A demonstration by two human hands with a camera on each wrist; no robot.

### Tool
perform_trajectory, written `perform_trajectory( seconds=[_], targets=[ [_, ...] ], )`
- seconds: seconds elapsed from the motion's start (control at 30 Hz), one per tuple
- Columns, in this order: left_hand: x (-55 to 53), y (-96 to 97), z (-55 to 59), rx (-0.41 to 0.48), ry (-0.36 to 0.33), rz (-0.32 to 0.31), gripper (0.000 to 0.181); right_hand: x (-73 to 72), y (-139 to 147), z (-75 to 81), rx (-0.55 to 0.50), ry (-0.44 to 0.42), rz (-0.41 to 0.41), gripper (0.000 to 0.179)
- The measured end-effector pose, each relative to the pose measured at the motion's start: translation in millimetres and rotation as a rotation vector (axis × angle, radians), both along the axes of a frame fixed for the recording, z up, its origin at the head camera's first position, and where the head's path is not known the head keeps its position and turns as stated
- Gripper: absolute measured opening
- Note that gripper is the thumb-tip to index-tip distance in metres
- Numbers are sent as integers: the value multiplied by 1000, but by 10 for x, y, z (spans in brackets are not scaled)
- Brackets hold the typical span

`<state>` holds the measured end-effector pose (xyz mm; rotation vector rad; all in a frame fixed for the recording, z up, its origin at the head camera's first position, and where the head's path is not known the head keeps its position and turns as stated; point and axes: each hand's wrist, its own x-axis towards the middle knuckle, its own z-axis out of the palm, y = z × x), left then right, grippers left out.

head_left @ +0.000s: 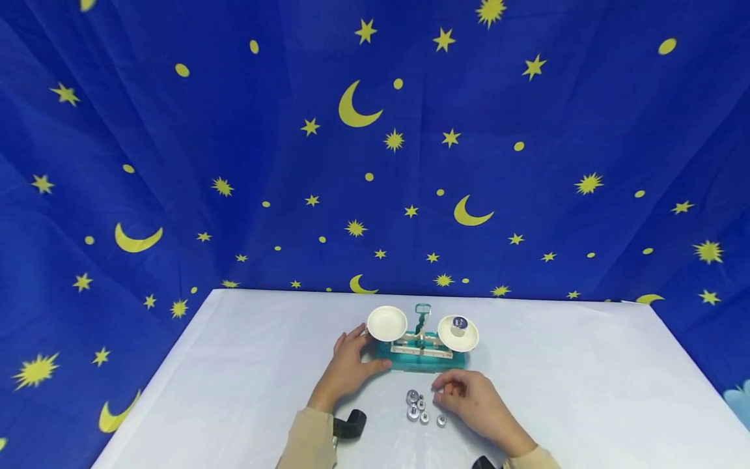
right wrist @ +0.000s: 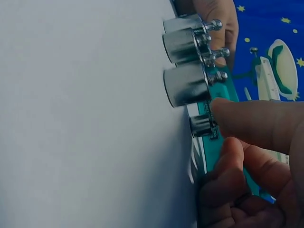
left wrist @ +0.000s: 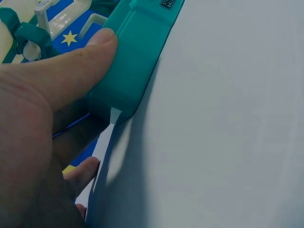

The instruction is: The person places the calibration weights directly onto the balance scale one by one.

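A green balance scale (head_left: 422, 361) with two white pans stands on the table. My left hand (head_left: 350, 365) grips the left end of its base, thumb on top in the left wrist view. On the right pan (head_left: 459, 345) sits a small clear container with a blue top (head_left: 459, 325); the left pan (head_left: 387, 324) bears nothing. My right hand (head_left: 473, 400) hovers before the base with loosely curled fingers, nothing visible between thumb and fingertips. Beside it stand several metal weights (head_left: 413, 413) with knobs. In the right wrist view the thumb overlaps a small weight (right wrist: 200, 126).
A white cloth covers the table (head_left: 586, 391). Behind it hangs a blue curtain (head_left: 293, 163) with yellow moons and stars. Black wrist devices (head_left: 350, 425) show near both sleeves.
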<state>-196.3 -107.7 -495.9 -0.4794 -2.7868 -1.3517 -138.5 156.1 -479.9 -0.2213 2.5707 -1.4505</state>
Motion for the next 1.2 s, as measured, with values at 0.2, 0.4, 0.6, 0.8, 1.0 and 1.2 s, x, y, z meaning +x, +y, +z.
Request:
perform_trajectory(
  seconds=[0.2, 0.4, 0.6, 0.8, 1.0, 1.2],
  targets=[
    [8, 3, 8, 2, 6, -3, 66, -24, 19, -25, 36, -1, 5, 11],
    [4, 0, 20, 1, 19, -7, 66, -34, 20, -30, 49, 9, 8, 9],
    [3, 3, 14, 4, 5, -6, 67, -18, 25, -48, 50, 19, 4, 9],
    [4, 4, 14, 1, 5, -4, 67, -15, 23, -46, 37, 34, -4, 10],
    [-2, 4, 17, 0, 8, 4, 66, -18, 29, -22, 25, 61, 1, 11],
    [10, 3, 9, 10, 10, -1, 67, -4, 23, 28, 18, 54, 12, 12]
  ],
)
